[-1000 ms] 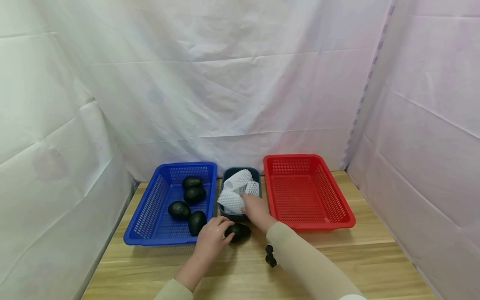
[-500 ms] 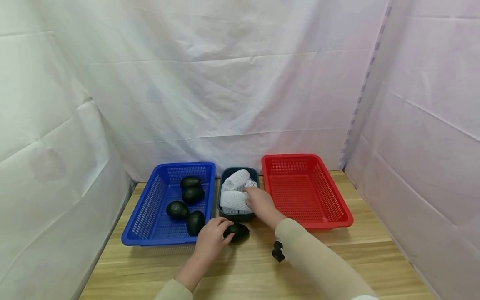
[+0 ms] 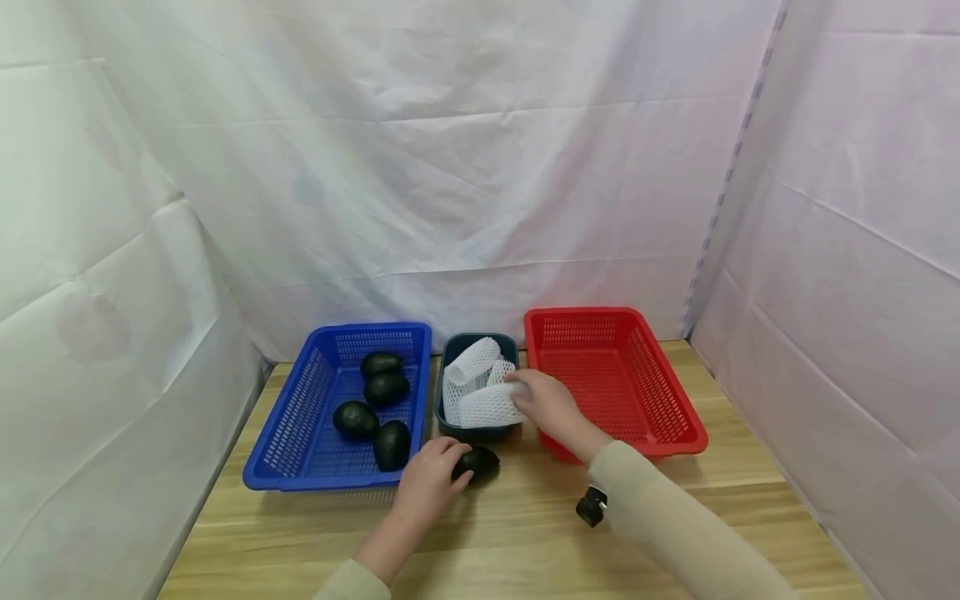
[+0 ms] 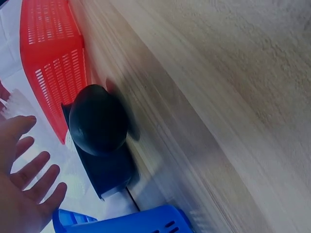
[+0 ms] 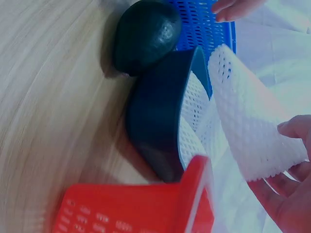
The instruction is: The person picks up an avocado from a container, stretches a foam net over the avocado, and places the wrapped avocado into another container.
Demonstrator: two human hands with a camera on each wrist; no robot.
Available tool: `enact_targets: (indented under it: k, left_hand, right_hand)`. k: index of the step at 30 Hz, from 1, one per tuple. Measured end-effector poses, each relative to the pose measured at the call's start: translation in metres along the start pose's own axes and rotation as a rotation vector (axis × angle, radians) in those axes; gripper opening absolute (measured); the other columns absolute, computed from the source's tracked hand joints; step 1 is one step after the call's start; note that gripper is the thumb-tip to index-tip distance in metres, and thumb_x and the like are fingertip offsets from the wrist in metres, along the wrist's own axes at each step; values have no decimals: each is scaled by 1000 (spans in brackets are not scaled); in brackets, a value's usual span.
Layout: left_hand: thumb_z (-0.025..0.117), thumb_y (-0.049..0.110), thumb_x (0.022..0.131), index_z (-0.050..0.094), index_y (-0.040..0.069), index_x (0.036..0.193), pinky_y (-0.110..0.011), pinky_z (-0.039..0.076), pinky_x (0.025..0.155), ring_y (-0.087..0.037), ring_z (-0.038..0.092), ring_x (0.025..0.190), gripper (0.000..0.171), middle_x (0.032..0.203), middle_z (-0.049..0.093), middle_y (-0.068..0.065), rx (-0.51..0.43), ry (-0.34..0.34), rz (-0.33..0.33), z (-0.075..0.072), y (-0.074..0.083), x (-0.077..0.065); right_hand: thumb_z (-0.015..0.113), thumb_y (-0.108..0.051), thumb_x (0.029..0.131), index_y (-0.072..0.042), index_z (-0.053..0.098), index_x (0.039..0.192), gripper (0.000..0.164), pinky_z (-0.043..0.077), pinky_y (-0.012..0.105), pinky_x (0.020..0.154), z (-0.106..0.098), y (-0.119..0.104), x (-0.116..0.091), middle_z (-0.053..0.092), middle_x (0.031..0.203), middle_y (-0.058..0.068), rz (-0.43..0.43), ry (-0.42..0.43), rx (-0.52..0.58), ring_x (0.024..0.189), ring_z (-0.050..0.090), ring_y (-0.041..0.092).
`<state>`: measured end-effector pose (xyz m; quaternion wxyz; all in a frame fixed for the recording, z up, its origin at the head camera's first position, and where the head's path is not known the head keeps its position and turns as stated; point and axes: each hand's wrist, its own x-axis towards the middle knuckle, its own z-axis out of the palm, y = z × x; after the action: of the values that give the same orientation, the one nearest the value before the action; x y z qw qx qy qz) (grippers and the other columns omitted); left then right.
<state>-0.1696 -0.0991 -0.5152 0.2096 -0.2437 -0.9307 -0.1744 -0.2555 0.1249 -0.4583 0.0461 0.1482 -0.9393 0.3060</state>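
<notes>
The right hand pinched a white foam sleeve by its right end, thumb on one face and fingers on the other. The left hand had its fingers loosely spread and gripped nothing, just beside a dark avocado lying on the worktop. In the head view that hand overlapped the fruit; the left wrist view showed a gap between them. The pinched sleeve was over the near part of a small dark container, in which more white sleeves lay heaped. To the left, a blue basket held four avocados; to the right stood a red basket. Both baskets had perforated walls, while the wrist views showed the container's outer wall smooth. The right wrist view also revealed the pinched sleeve as a flattened mesh tube with a scalloped edge. The egg-shaped fruit looked slightly glossy; the worktop had pale wood grain.
</notes>
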Motion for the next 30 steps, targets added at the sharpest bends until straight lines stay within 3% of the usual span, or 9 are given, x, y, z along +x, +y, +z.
enact_targets:
  k: [5, 10, 15, 22, 30]
  left_hand:
    - [81, 26, 80, 69, 9, 112, -39, 53, 82, -25, 60, 101, 39, 107, 62, -7, -18, -106, -108, 7, 5, 1]
    - [79, 30, 82, 64, 8, 121, -44, 50, 90, -29, 56, 111, 47, 117, 59, -11, -31, -204, -216, 21, 7, 1]
    - [81, 23, 80, 61, 6, 126, -47, 48, 92, -35, 52, 118, 53, 126, 55, -16, -45, -263, -245, 29, 3, -3]
    - [84, 10, 76, 55, 8, 135, -48, 51, 87, -39, 53, 116, 65, 128, 53, -20, -104, -260, -229, 37, -1, -6]
    - [85, 7, 74, 58, 7, 130, -49, 49, 89, -38, 55, 108, 62, 121, 53, -23, -200, -222, -286, 48, -1, -2]
  right_hand:
    - [69, -19, 91, -17, 68, 119, 28, 46, 44, 98, -9, 7, -10, 63, 123, 3, 11, 18, 91, 116, 56, 22]
    - [68, -18, 92, -14, 66, 119, 28, 46, 44, 98, -14, 9, -18, 62, 122, 4, 16, 29, 109, 115, 56, 23]
    - [65, -16, 93, -11, 64, 122, 30, 45, 46, 99, -18, 11, -26, 60, 124, 5, 21, 48, 168, 116, 54, 24]
    - [63, -14, 94, -12, 59, 124, 30, 48, 45, 94, -22, 15, -36, 60, 124, 5, 71, 50, 245, 111, 54, 22]
    - [62, -12, 95, -11, 59, 124, 29, 54, 36, 84, -24, 19, -46, 60, 121, 5, 75, 62, 293, 102, 56, 21]
